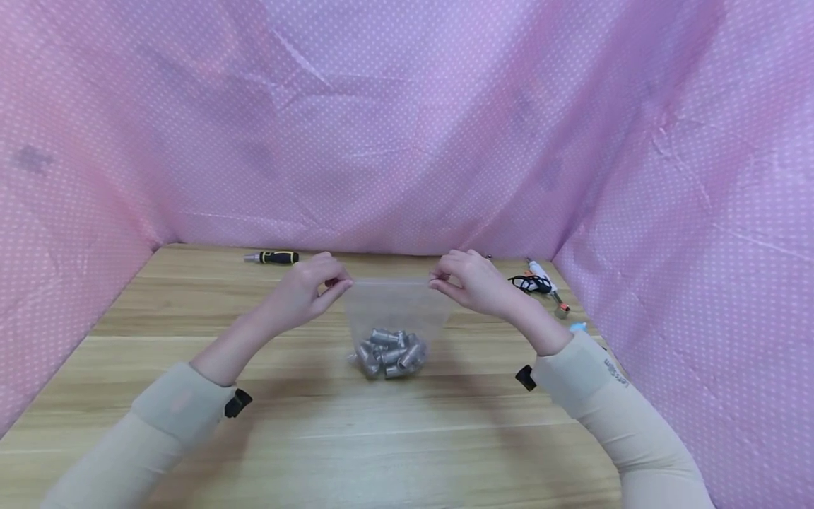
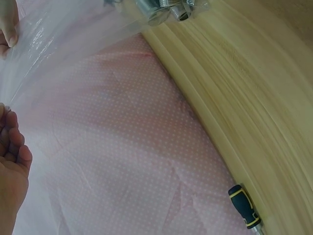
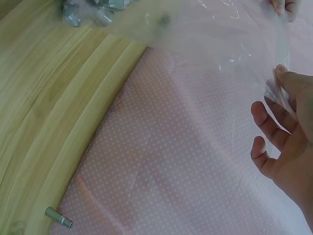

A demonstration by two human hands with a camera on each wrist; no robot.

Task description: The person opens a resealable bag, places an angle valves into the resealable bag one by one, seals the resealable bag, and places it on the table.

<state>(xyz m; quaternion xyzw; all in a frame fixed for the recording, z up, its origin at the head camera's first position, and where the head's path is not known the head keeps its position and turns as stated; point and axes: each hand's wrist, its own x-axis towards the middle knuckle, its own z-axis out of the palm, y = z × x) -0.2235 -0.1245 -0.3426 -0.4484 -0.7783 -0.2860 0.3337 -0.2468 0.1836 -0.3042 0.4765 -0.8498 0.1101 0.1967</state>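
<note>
A clear plastic bag with several silvery metal tube fittings gathered in its bottom hangs between the two hands. The left hand pinches the left end of its top edge between thumb and fingers. At the opposite end, the right hand pinches the same edge, which is stretched straight. In the right wrist view the thumb and forefinger of the right hand grip the bag, while its other fingers curl loosely away. The left wrist view shows the left hand at the bag's corner.
A black and yellow screwdriver lies at the table's back left. Toward the back right are a white tool and a black cable. A small metal fitting lies near the back edge. Pink dotted cloth encloses the wooden table.
</note>
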